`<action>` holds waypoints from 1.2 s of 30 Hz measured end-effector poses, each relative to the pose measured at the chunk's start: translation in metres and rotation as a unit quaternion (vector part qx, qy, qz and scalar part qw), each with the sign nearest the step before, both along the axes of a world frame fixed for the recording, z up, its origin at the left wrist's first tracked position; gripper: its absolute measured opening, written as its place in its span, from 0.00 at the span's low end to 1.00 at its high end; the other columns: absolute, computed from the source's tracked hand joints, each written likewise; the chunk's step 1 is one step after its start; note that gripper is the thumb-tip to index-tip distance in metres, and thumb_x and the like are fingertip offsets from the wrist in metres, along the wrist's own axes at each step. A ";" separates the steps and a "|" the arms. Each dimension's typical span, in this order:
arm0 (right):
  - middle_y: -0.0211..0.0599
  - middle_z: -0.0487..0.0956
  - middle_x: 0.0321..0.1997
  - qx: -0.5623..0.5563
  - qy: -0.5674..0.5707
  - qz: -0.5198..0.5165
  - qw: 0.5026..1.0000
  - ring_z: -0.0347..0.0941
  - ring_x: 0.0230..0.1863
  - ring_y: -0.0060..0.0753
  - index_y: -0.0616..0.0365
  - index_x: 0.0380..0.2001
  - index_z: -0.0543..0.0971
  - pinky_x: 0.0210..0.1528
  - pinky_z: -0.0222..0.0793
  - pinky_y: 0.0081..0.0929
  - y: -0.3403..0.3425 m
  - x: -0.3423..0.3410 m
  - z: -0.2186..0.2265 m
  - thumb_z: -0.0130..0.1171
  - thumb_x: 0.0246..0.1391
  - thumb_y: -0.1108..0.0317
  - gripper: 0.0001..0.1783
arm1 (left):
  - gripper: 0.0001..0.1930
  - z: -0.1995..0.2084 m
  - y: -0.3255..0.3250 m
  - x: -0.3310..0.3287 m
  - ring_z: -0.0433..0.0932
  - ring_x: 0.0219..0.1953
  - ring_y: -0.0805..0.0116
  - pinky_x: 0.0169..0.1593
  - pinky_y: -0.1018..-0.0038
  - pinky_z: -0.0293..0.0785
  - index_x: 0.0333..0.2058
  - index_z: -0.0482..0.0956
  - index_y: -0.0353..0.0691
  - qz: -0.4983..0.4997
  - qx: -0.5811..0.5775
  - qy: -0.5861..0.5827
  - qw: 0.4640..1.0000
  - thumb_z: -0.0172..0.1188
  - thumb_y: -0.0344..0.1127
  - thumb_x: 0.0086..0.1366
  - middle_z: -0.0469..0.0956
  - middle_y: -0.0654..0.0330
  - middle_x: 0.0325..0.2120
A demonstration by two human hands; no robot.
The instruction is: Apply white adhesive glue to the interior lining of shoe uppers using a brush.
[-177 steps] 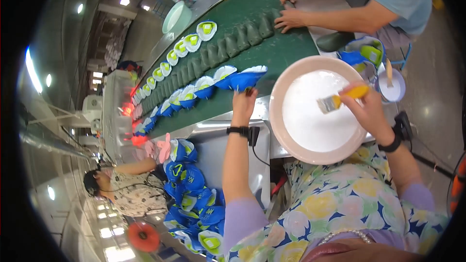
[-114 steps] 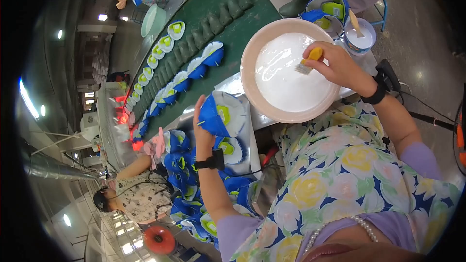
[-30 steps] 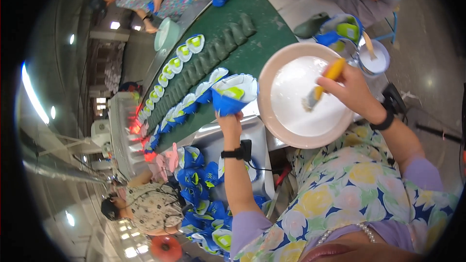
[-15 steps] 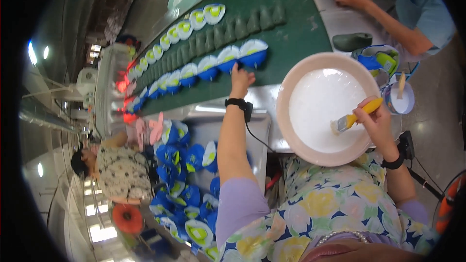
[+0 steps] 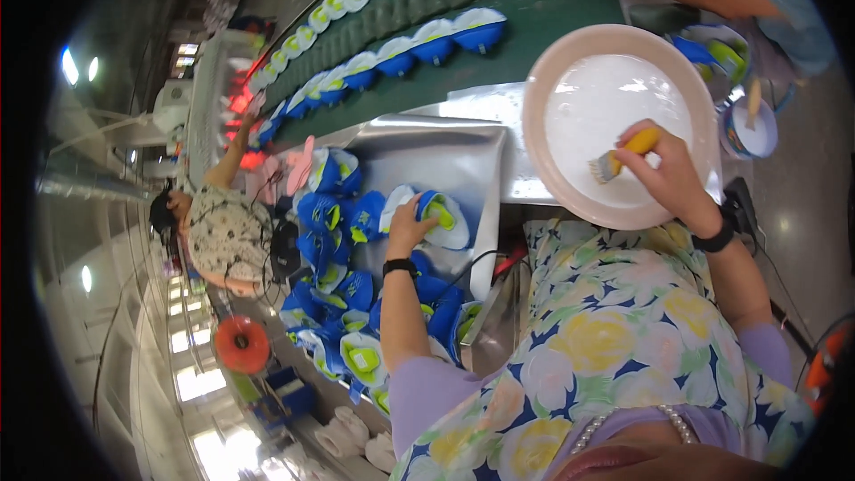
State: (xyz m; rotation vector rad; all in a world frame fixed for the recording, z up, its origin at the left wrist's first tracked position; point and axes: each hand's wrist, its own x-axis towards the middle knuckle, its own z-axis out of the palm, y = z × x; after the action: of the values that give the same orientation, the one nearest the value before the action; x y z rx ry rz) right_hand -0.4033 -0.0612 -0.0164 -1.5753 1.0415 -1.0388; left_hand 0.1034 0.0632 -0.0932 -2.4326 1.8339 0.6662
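Broadly, a metal tray [image 5: 436, 147] sits left of a pale pink basin [image 5: 536, 116] holding white liquid [image 5: 597, 98]. Over the tray, just right of the left hand [image 5: 411, 224], is a blue-and-white shoe upper [image 5: 452, 227], its long axis slanting toward the lower right; the left hand is far the nearer. Its fingers touch the upper, though whether they are closed on it cannot be told. The right hand [image 5: 670, 183] grips a yellow-handled brush [image 5: 639, 140] above the basin, bristles angled down and left.
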 end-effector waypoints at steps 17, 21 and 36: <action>0.36 0.78 0.32 -0.027 0.024 0.040 0.999 0.75 0.31 0.29 0.61 0.37 0.75 0.36 0.70 0.24 0.001 -0.025 0.024 0.60 0.54 0.67 0.10 | 0.32 0.033 -0.051 -0.146 0.61 0.56 0.43 0.59 0.51 0.57 0.54 0.65 0.34 -0.124 -0.249 -0.174 0.945 0.57 0.23 0.46 0.66 0.43 0.50; 0.31 0.77 0.32 0.009 -0.046 -0.056 0.997 0.73 0.32 0.18 0.62 0.37 0.74 0.35 0.69 0.17 -0.003 -0.046 0.022 0.59 0.57 0.67 0.10 | 0.26 0.022 -0.010 -0.173 0.65 0.52 0.40 0.59 0.54 0.60 0.51 0.66 0.33 -0.282 -0.145 0.065 0.946 0.59 0.29 0.52 0.65 0.40 0.47; 0.38 0.77 0.31 -0.145 0.061 -0.037 0.987 0.73 0.31 0.36 0.59 0.36 0.74 0.36 0.68 0.28 -0.005 -0.066 0.008 0.58 0.56 0.67 0.08 | 0.20 0.076 -0.102 -0.134 0.75 0.50 0.62 0.52 0.66 0.73 0.56 0.67 0.38 -0.028 -0.171 0.383 0.907 0.53 0.32 0.66 0.74 0.59 0.50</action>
State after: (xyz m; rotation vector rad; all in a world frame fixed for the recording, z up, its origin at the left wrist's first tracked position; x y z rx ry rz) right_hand -0.4697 -0.0663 -0.0084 -1.8671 1.0742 -1.1987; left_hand -0.0303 -0.0392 -0.0169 -2.5000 2.4369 1.5989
